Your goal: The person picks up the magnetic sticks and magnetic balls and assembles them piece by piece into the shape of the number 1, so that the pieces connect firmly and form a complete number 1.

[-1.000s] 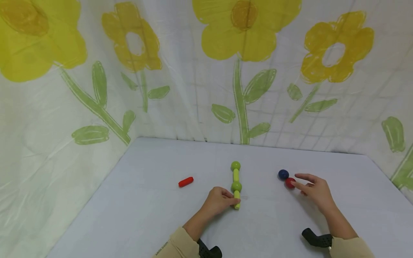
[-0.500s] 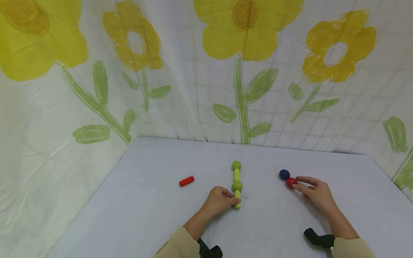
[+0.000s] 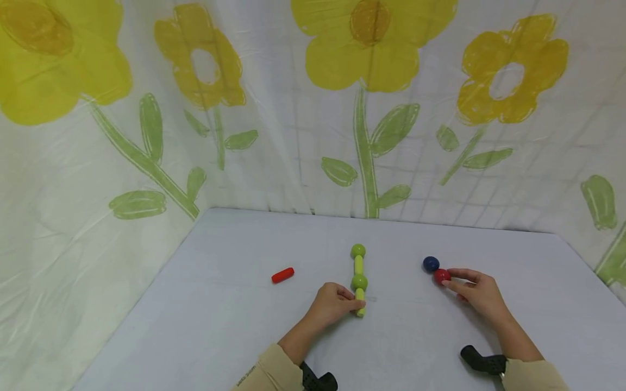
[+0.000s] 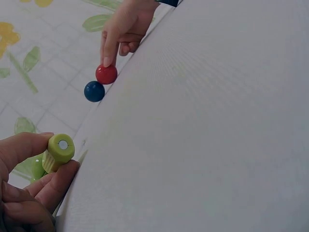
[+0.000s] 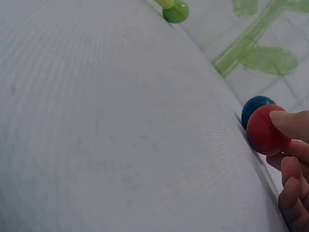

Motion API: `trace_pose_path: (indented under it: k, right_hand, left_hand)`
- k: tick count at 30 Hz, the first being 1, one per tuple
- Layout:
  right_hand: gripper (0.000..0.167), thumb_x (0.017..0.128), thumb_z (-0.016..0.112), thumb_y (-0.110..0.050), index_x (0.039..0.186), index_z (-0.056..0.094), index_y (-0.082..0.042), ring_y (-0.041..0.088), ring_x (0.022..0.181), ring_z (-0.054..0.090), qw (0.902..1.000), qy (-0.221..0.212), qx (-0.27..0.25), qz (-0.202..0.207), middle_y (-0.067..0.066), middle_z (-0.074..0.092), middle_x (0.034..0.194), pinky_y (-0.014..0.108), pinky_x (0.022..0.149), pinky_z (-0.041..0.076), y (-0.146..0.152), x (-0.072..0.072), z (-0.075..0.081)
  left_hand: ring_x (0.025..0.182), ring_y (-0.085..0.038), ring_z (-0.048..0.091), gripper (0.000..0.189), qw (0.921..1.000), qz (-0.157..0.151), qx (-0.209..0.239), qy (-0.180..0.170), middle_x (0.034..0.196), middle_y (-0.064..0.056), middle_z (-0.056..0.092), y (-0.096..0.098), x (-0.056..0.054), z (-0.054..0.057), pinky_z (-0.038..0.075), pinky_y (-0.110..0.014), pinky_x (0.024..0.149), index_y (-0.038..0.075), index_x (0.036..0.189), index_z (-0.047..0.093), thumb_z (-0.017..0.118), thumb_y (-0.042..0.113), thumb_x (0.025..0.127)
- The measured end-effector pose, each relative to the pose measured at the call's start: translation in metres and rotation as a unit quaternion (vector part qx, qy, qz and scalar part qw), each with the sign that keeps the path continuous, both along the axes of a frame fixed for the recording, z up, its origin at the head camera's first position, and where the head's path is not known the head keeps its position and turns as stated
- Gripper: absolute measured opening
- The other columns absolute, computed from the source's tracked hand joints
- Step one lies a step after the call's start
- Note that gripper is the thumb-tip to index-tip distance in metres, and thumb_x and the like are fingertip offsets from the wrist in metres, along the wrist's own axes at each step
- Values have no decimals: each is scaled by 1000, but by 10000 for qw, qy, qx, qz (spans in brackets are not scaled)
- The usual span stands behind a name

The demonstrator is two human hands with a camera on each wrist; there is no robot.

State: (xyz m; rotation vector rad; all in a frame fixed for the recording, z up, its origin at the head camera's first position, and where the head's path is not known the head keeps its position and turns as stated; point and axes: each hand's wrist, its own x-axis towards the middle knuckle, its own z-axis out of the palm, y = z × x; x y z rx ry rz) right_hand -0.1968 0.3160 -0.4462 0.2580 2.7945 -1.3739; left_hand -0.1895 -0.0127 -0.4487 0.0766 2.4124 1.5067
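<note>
My left hand (image 3: 332, 306) pinches the near green rod (image 4: 60, 151) between thumb and fingers; its end shows a round silvery spot. That rod belongs to a straight chain with a green ball (image 3: 359, 282), a second green rod (image 3: 359, 265) and a far green ball (image 3: 358, 250). Over on the right, my right hand (image 3: 481, 293) pinches a red ball (image 5: 266, 130) with thumb and fingertips. A dark blue ball (image 3: 431, 264) sits right against the red one, on its far left side.
A short red rod (image 3: 282, 275) lies on the white table (image 3: 235, 320), left of the green chain. Behind the table's far edge hangs a white curtain (image 3: 274, 163) printed with yellow flowers. Each wrist wears a black camera mount (image 3: 483, 361).
My right hand's forefinger has come down from above the red ball to its side, so the fingers now grip it. The left hand and the green chain stay in place.
</note>
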Motion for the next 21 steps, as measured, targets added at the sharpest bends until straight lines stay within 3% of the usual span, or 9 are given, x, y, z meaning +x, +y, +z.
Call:
trace_pose_path:
  k: [21]
  right_hand:
    - [58, 84, 67, -38, 123, 54, 4, 6, 55, 47, 9999, 1, 169, 7, -5, 53, 61, 24, 52, 40, 0, 1, 1]
  left_hand:
    - [65, -9, 58, 25, 10000, 3, -20, -4, 71, -1, 67, -1, 2, 3, 43, -23, 58, 4, 81, 67, 78, 26, 74]
